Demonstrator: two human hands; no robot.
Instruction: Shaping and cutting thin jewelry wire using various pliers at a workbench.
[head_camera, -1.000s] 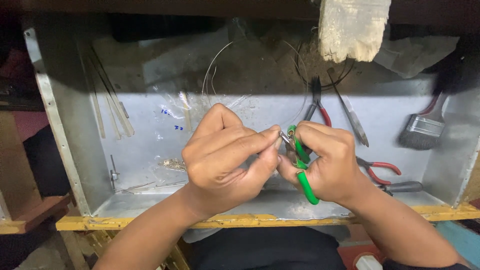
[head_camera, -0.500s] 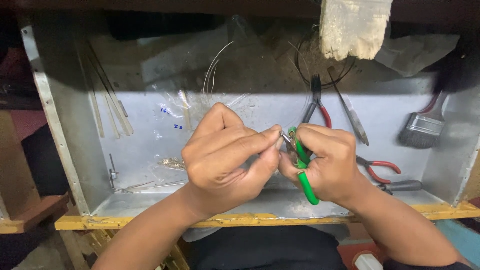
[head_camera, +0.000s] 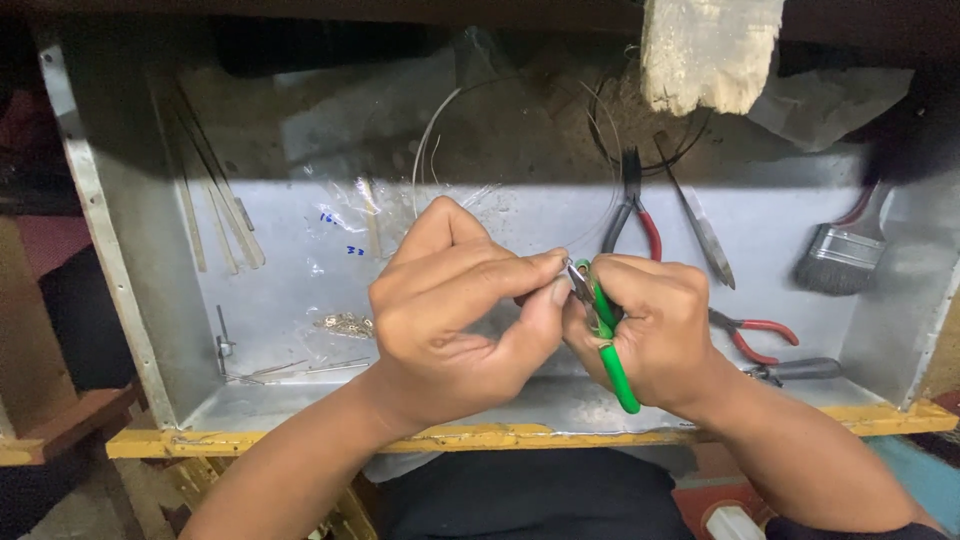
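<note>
Far left: thin metal rods (head_camera: 215, 215) leaning in metal tray (head_camera: 110, 290) on bench. Small chain pieces (head_camera: 345, 324) on tray floor, left of hands. Centre: left hand (head_camera: 455, 310), thumb and forefinger pinched together at tip of green-handled pliers (head_camera: 605, 340); pinched item too small to tell. Right hand (head_camera: 650, 325) closed around pliers handles. Thin wire loop (head_camera: 430, 150) arching behind. Right: red-handled pliers (head_camera: 640, 215), second pair (head_camera: 755, 335), brush (head_camera: 845, 255) far right.

Paintbrush (head_camera: 843, 256), red-handled pliers (head_camera: 632, 212), metal tray (head_camera: 120, 300)
</note>
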